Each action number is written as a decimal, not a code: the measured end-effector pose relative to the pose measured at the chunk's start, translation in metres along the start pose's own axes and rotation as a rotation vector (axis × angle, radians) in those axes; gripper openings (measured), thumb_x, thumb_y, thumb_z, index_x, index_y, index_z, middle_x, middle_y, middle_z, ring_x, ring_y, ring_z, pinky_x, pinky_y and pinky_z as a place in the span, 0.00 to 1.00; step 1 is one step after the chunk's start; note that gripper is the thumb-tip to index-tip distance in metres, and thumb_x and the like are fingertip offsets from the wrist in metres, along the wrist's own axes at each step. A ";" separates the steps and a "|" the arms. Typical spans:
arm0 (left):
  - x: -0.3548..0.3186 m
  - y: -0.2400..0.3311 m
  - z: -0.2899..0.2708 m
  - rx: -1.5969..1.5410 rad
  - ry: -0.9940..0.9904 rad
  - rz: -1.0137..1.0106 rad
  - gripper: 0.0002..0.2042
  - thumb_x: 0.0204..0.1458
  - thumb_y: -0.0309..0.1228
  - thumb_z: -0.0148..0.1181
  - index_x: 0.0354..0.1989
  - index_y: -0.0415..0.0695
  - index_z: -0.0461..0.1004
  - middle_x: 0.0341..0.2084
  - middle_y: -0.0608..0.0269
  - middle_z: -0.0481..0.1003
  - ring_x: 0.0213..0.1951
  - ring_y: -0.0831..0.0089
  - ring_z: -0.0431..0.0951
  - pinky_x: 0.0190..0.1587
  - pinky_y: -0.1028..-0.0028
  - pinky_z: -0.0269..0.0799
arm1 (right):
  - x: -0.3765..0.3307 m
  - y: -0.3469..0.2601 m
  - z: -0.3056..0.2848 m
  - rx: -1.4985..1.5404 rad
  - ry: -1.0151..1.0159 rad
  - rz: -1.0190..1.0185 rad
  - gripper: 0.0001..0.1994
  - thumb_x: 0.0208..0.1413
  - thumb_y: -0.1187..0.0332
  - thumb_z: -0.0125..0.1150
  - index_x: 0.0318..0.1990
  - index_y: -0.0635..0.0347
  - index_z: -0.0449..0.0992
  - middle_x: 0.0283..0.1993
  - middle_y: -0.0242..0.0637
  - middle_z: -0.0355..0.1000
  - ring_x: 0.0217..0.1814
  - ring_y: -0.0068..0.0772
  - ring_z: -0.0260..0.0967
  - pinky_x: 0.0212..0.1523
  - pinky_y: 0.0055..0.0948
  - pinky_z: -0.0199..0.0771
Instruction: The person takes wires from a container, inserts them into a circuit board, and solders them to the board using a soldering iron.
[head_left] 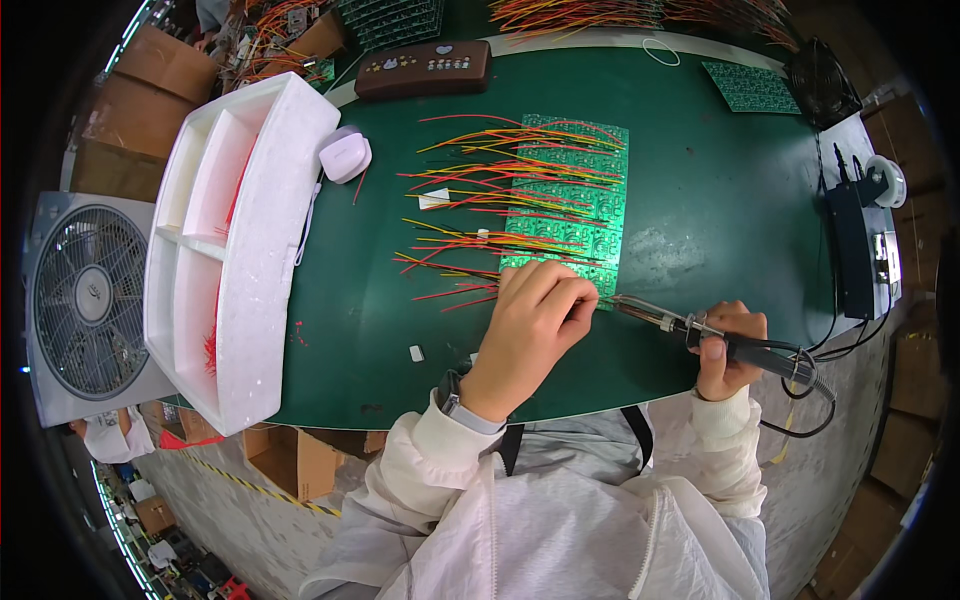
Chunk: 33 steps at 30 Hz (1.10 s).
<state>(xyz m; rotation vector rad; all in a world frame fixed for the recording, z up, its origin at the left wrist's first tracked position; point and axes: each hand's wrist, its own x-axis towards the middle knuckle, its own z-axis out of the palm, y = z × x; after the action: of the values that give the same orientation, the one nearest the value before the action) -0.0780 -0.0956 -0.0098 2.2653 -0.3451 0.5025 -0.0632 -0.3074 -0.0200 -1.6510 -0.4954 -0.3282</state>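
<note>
Here, the parts are numbered from the hands outward.

1. Left hand (535, 325): fingers curled and pressed together, tips down on the near edge of the green circuit board panel (570, 200); whether they pinch a wire cannot be told.
2. Right hand (728, 350): fingers wrapped around the black handle of the soldering iron (700, 328), whose metal tip points left and meets the left fingertips at the panel's near edge.
3. Circuit board panel: lies flat on the green table (720, 200), mid-table, with red and yellow wires (470, 190) fanning out from it to the left.
4. White foam tray (235, 250): on the table's left edge, with red wires in its compartments.
5. Black soldering station (858, 250): on the table's right edge.
6. Fan (85, 300): beyond the tray.
</note>
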 end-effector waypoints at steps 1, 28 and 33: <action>0.000 0.000 0.000 -0.002 -0.001 -0.002 0.09 0.32 0.19 0.60 0.23 0.44 0.68 0.22 0.70 0.67 0.26 0.74 0.67 0.30 0.75 0.56 | 0.000 0.000 0.000 0.006 0.003 0.009 0.15 0.45 0.64 0.59 0.29 0.65 0.61 0.21 0.42 0.64 0.18 0.27 0.60 0.21 0.23 0.61; 0.000 0.002 -0.003 0.013 -0.004 0.004 0.09 0.32 0.19 0.59 0.22 0.45 0.67 0.22 0.68 0.65 0.28 0.71 0.66 0.33 0.73 0.58 | 0.003 0.001 0.001 -0.027 -0.031 -0.093 0.14 0.47 0.63 0.57 0.29 0.64 0.62 0.20 0.41 0.63 0.18 0.26 0.58 0.20 0.23 0.58; 0.000 0.002 -0.004 0.039 -0.022 0.026 0.09 0.33 0.20 0.60 0.23 0.44 0.68 0.22 0.68 0.65 0.29 0.71 0.67 0.33 0.73 0.58 | 0.004 -0.001 0.002 -0.032 -0.027 -0.071 0.14 0.46 0.62 0.56 0.29 0.64 0.62 0.21 0.40 0.63 0.18 0.25 0.56 0.20 0.23 0.57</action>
<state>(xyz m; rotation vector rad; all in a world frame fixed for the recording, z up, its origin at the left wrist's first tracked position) -0.0796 -0.0936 -0.0056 2.3077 -0.3798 0.5023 -0.0600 -0.3047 -0.0173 -1.6734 -0.5728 -0.3689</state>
